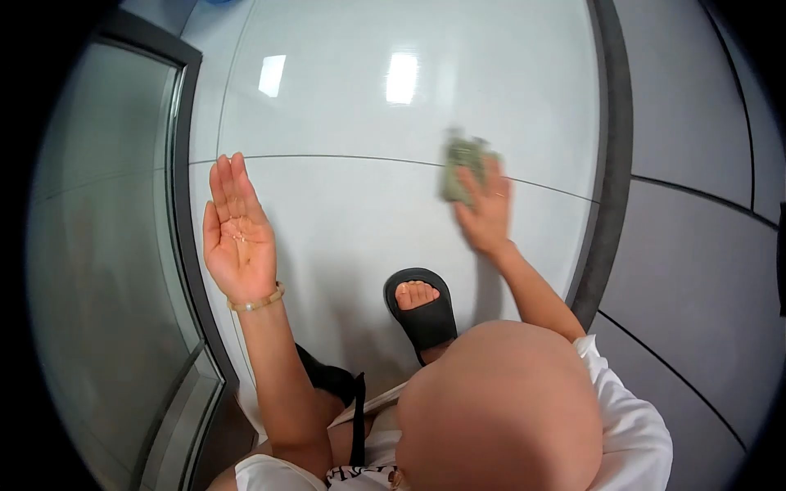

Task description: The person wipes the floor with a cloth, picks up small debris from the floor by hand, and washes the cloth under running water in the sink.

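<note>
My left hand [239, 233] is raised with the palm up and the fingers stretched out, a beaded bracelet [256, 299] around its wrist. Small shiny specks lie on that palm, too small to name. Pressed against the glossy white tiled floor [327, 114] is a green cloth [463, 164], slightly blurred. My right hand [487, 209] lies over the cloth's near side with its fingers on it.
A black sandal [426, 315] on my foot stands between my hands. To the left is a dark-framed glass door [106, 245]. A dark raised edge [606, 164] borders the floor on the right, beside grey tiles [696, 245]. Part of something blue shows at the top left.
</note>
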`<control>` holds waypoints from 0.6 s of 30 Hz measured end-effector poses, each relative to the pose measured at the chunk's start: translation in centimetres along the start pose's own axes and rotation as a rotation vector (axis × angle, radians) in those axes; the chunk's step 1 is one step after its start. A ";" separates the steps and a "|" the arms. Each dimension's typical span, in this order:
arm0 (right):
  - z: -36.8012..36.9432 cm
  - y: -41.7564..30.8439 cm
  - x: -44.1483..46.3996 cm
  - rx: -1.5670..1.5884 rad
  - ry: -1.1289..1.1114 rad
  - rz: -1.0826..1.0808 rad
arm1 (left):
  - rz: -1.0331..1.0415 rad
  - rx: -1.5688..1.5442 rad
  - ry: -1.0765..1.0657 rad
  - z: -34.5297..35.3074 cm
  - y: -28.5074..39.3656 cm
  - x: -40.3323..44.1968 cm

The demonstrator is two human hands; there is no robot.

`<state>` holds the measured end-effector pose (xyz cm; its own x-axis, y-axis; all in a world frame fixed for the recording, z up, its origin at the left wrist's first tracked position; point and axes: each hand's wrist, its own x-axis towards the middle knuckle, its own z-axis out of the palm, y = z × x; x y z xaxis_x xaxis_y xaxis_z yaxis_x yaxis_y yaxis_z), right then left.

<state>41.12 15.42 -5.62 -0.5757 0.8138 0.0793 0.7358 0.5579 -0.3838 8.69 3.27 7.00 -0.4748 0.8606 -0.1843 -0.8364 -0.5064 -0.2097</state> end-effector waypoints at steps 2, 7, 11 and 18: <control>-2.1 5.1 -5.6 -0.122 0.086 0.300 | -0.052 -0.002 -0.014 0.0 -1.2 1.0; -3.5 12.1 -18.1 -0.305 0.330 0.673 | -0.153 -0.028 -0.050 0.1 -3.8 2.3; -2.3 14.4 -14.4 -0.274 0.416 1.000 | -0.176 -0.007 0.004 -0.4 -4.5 1.9; 0.9 5.4 2.3 -0.227 0.355 0.473 | -0.188 0.035 0.003 -1.2 -4.1 1.3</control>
<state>43.49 20.12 -8.31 -0.0453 0.9635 0.2639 0.9614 0.1138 -0.2504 11.88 6.42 6.44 -0.3089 0.9395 -0.1480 -0.9192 -0.3348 -0.2073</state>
